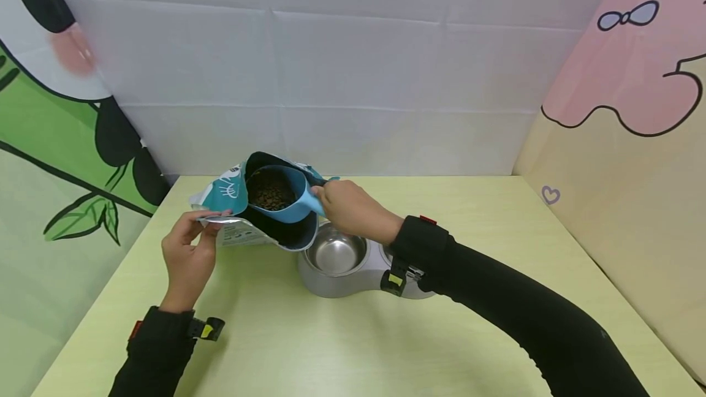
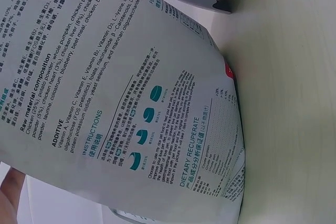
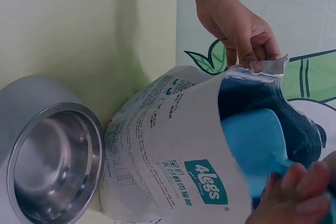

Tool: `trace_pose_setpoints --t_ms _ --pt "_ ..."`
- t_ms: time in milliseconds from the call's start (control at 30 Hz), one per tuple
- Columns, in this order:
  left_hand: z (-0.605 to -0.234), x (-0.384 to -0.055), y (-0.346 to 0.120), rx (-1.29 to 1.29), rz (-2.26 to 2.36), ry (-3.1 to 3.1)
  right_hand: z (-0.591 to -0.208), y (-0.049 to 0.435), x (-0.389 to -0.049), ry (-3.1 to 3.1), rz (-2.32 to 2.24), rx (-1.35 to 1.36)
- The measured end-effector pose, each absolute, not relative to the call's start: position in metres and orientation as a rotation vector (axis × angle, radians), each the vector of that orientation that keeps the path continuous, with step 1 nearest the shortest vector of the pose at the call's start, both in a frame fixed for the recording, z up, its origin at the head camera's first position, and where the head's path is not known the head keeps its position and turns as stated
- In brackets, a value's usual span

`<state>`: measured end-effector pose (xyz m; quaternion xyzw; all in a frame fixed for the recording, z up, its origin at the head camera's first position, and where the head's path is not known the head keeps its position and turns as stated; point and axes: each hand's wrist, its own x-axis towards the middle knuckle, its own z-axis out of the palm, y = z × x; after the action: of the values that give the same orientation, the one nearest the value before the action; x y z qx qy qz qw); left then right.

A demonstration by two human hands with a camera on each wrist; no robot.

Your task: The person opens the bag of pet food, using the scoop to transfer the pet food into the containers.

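My left hand [image 1: 187, 253] pinches the top edge of a teal and white pet food bag [image 1: 242, 234], whose mouth gapes toward me. A blue scoop [image 1: 295, 207] sits in that mouth, heaped with brown kibble [image 1: 270, 190]. Its handle is gripped by my right hand [image 1: 355, 210]. In the right wrist view the scoop [image 3: 254, 148] is partly hidden by the bag wall [image 3: 173, 145], and the fingers of my right hand [image 3: 296, 195] curl at its handle. Printed text covers the bag's side [image 2: 131, 93] in the left wrist view.
Right of the bag stands a grey double feeder [image 1: 336, 285] with a shiny metal bowl [image 1: 337, 253]; my right wrist partly covers its second bowl. They rest on a pale yellow-green table [image 1: 309, 348]. A white backdrop [image 1: 353, 78] rises behind, with cartoon-printed panels at both sides.
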<state>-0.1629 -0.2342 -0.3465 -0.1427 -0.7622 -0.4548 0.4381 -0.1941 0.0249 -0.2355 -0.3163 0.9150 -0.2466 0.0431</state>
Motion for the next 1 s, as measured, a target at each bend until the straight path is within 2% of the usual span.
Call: trace_pose_setpoints --t_ms 533,767,1000 --pt "-0.350 -0.165 -0.233 -0.338 -1.142 -1.885 -0.233 0.032 -0.189 2.763 -0.758 -0.948" --pt "-0.351 -0.165 -0.233 -0.332 -1.135 -1.892 -0.232 0.037 -0.188 2.812 -0.608 -1.024" --pt "-0.353 -0.167 -0.234 -0.343 -1.128 -1.886 -0.233 0.043 -0.183 2.728 -0.846 -0.885"
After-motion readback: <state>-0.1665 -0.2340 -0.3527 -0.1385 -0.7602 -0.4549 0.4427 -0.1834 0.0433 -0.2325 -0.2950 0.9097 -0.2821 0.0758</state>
